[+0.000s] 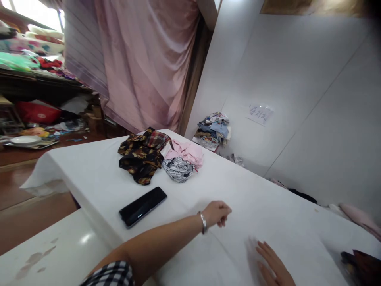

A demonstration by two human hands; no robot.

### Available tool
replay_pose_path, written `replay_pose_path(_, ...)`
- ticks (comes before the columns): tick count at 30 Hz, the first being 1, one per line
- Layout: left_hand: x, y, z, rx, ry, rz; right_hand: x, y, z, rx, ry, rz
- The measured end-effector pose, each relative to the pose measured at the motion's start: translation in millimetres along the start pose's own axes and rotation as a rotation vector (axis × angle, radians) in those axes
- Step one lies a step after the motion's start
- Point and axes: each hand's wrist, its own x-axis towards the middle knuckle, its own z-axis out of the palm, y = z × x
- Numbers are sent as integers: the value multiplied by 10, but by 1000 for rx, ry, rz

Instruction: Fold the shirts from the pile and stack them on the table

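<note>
The right hand lies open and flat, fingers spread, on the white cloth covering the worktop, at about 5 o'clock in the view. Just beyond it at 6 o'clock, the left hand, a bracelet at its wrist, is loosely curled with fingertips pinched on the cloth. A black phone rests at 8 o'clock. Farther off, near 11 o'clock, sit crumpled garments; a clothes pile stands against the wall at 12.
</note>
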Motion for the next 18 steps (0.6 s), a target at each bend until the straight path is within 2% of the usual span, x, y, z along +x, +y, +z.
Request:
replay_pose_path(2,199,189,-256,198,133,167,2,-143,207,-48,-46,-32)
replay_pose_path(4,389,345,-576,368,290,293,18,-144,368,-98,-55,-58)
replay_pose_path(8,776,491,-1236,572,467,371,59,138,553,-273,-72,-169)
replay_pose_path(10,976,489,-1508,795,508,326,73,300,591,-334,-63,-245)
replay_pose_path(13,1246,426,-1811,1094,529,155,82,448,622,-346,10,-335)
replay_pose_path(15,1383,365,-1947,1100,531,46,86,466,634,-335,50,-341)
replay_pose_path(18,1523,273,-2078,1030,545,-52,92,410,633,-311,53,-272)
